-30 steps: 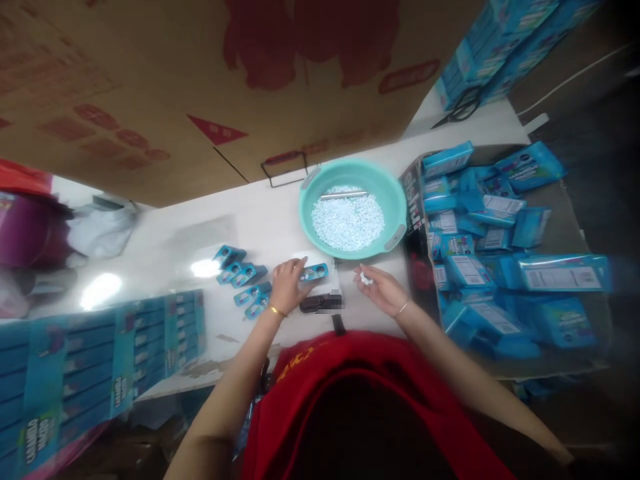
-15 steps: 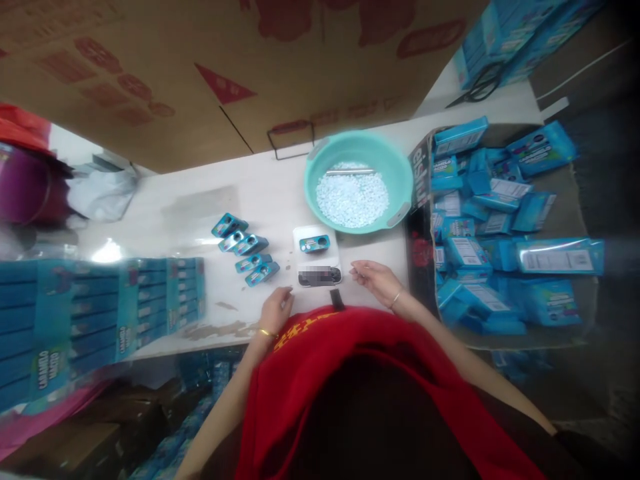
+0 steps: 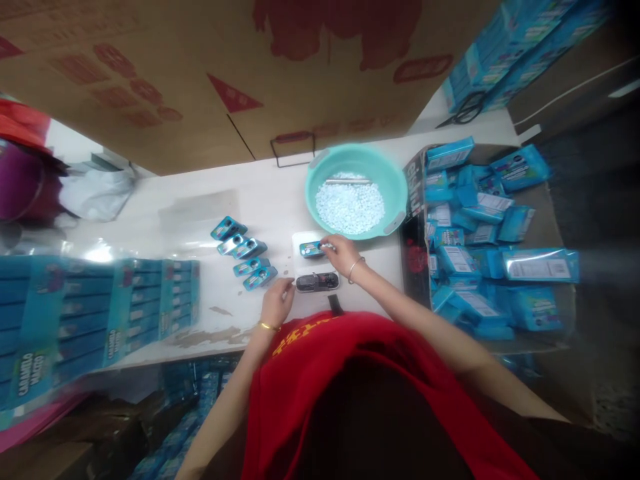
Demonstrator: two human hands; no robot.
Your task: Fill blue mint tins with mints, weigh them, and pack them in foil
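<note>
A small blue tin (image 3: 311, 249) lies on a white scale (image 3: 316, 260) in front of me. My right hand (image 3: 341, 252) reaches over the scale, its fingertips at the tin's right end, pinching small white pellets. My left hand (image 3: 277, 302) rests near the table's front edge, left of the scale, fingers curled with nothing visible in them. A teal basin (image 3: 395, 180) of white pellets, with a metal scoop inside, stands just behind the scale. Several more blue tins (image 3: 243, 255) lie in a cluster to the left.
A black-sided box (image 3: 413, 257) heaped with blue packets fills the right side. Large cardboard cartons (image 3: 200, 80) wall off the back. Flat blue display cards (image 3: 100, 313) lie at the left edge. Scissors (image 3: 463, 112) rest at the far right corner.
My right hand has moved left from beside the scale onto the tin. My left hand, which set the tin on the scale a second ago, stays drawn back at the table edge.
</note>
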